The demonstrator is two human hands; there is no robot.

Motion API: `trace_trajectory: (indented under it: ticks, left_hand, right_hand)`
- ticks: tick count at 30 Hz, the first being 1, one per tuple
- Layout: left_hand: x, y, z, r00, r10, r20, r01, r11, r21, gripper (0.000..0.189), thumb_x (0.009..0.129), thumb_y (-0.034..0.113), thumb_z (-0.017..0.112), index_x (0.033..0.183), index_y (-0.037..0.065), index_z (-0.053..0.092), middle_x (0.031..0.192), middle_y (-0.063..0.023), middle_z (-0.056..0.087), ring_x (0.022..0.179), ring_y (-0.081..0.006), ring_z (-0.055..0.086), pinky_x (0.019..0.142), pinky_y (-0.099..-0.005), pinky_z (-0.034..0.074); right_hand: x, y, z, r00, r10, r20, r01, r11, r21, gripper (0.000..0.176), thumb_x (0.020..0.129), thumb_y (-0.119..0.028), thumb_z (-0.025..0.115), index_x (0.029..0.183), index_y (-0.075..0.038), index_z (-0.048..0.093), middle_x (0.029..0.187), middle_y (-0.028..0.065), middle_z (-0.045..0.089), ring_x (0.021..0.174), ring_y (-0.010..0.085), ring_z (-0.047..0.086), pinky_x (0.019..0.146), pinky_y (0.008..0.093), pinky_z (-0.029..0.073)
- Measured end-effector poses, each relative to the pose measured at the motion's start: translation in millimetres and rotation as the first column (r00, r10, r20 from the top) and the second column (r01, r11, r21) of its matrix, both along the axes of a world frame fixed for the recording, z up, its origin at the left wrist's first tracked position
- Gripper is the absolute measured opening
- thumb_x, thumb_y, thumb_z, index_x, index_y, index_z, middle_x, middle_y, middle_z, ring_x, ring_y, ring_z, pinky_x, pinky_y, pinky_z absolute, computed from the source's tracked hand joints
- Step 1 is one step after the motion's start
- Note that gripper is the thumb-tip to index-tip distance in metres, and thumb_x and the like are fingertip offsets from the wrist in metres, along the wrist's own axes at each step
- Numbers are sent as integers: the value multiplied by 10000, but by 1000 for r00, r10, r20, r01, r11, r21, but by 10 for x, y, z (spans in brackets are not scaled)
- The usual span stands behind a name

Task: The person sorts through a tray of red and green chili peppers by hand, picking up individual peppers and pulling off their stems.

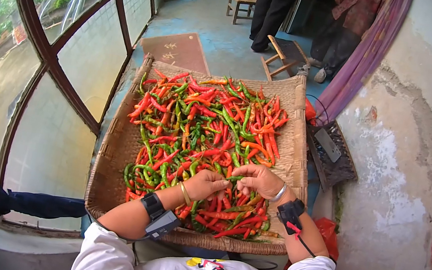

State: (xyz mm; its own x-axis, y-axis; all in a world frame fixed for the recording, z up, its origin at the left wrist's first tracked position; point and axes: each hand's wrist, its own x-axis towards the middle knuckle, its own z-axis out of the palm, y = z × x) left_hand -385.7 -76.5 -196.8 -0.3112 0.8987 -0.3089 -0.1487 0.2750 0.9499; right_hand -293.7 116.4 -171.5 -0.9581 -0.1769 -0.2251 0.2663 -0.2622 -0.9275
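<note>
A large woven basket tray (121,112) spreads in front of me, heaped with red and green chili peppers (219,118). Over the near part of the heap, my left hand (206,185) and my right hand (260,181) almost meet. Between their pinched fingertips is a small green chili pepper (234,178), and both hands appear to grip it, one at each end. Loose peppers lie just below and around the fingers. Each wrist carries a bracelet and a strapped-on dark device.
Framed windows (74,52) run along the left, with a dark folded umbrella (41,205) below. At right stand a rough wall (395,166) and a dark woven stool (333,156) bearing a phone-like object. Two people stand beyond the tray, near a folding stool (285,54).
</note>
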Motion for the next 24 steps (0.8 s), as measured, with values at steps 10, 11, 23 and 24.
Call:
trace_trajectory:
  ticks: [10,11,23,24]
  left_hand:
    - [71,16,-52,982,-89,-165,74,993,-94,311,861,283,488,948,1,588,639,-30,609,461,-86,517,457,-227,437]
    - [71,19,-62,981,-79,-176,65,994,-84,307,856,279,498,950,-1,585,648,-39,609,464,-88,522,459,-230,440]
    - [91,-13,26,563,-278,-779,155,961,-231,258,767,307,538,881,87,610,750,-128,607,709,-301,582,645,-385,458]
    - [92,-17,46,543,-310,-780,174,951,-257,254,762,305,535,874,90,611,750,-129,607,708,-299,583,647,-387,459]
  right_hand:
    - [-241,61,154,872,-484,-74,423,821,-384,429,837,-104,502,1230,-2,364,974,123,550,792,147,572,632,260,480]
    - [-260,138,57,897,-423,-129,375,882,-287,585,819,-190,554,1300,-22,269,1060,107,511,932,164,524,711,288,452]
    - [-40,-320,-195,815,543,202,-278,60,959,338,671,-261,638,926,-49,571,803,146,592,781,312,569,669,392,443]
    - [-40,-383,-136,803,499,325,-349,-47,936,340,670,-277,637,916,-52,572,775,143,595,774,316,569,668,395,442]
